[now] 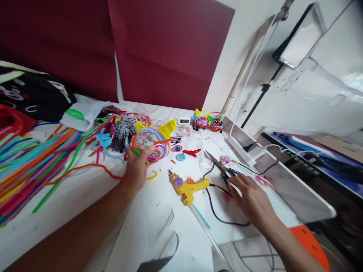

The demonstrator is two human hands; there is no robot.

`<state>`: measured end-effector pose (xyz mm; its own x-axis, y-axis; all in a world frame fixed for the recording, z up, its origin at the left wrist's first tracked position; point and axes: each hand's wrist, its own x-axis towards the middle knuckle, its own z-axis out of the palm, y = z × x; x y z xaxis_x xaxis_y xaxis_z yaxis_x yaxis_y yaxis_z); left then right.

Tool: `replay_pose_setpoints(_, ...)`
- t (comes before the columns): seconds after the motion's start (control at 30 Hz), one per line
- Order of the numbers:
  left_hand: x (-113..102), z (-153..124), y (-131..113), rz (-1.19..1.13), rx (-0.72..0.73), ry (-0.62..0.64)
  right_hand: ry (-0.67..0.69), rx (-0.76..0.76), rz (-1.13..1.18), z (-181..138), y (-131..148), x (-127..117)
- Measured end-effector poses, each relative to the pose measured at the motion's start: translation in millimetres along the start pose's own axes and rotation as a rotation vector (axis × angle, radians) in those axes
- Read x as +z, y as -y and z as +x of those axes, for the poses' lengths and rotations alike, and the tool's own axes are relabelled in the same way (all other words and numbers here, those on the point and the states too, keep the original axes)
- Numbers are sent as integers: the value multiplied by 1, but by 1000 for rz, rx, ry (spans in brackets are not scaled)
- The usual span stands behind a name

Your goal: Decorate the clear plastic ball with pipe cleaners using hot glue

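Note:
My left hand [135, 164] is closed around a clear ball wrapped in coloured pipe cleaners [151, 145], which has pointed yellow ears. An orange pipe cleaner end sticks out to its right. At the right, my right hand [251, 194] grips the black handles of a pair of scissors [217, 163], whose blades point away and to the left. Between the hands lies a yellow glue gun [188, 187] with a long clear glue stick [210, 235] in its back. Small pipe cleaner coils, a blue one [180, 156] among them, lie beyond it.
Loose pipe cleaners [42, 166] fan out at the left, beside a dark tinsel-like bundle [123, 134]. A small white digital clock [184, 121] and two decorated balls [208, 121] stand at the back. Black cable [215, 213] loops near the scissors; a grey tray [279, 177] borders the right.

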<state>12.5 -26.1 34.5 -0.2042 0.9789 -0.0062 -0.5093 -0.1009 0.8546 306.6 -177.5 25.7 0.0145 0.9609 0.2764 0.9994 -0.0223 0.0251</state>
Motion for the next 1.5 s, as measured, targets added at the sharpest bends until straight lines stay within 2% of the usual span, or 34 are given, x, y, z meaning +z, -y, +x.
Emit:
replay_pose_setpoints(0.1,0,-2,0,-2,-15,8,62,75,-124,7,-26,7)
replay_pose_setpoints(0.17,-1,-4,0,-1,-32,24,146,75,-65,12,-41,18)
replay_pose_setpoints(0.27,-3,-6,0,7,-53,34,152,64,47,18,-57,37)
replay_pose_setpoints(0.37,-3,-7,-1,-6,-75,34,114,104,118,21,-61,46)
replay_pose_setpoints(0.53,-3,-9,-4,-4,-79,26,-6,255,198,8,-53,29)
replay_pose_setpoints(0.57,-3,-9,-4,-2,-80,30,14,284,233,4,-50,22)
replay_pose_setpoints(0.63,-4,-9,-4,-7,-88,42,-96,348,317,-4,-43,9)
replay_pose_setpoints(0.7,-4,-9,-3,-16,-99,46,-207,346,417,-8,-34,-3)
replay_pose_setpoints(0.8,-5,-9,-2,-24,-113,44,-245,220,531,-4,-21,-12)
replay_pose_setpoints(0.97,-2,-12,-4,-33,-135,57,-266,-283,402,15,-2,-8)
replay_pose_setpoints(1.03,-1,-14,-6,-38,-146,57,-263,-388,394,23,8,-4)
replay_pose_setpoints(1.13,-1,-16,-8,-67,-169,59,-270,-398,406,32,24,-1)
replay_pose_setpoints(1.33,-1,-17,-8,-118,-222,58,-188,-391,376,42,41,-5)
replay_pose_setpoints(1.5,-1,-20,-8,-114,-250,63,-239,-394,317,45,45,-3)
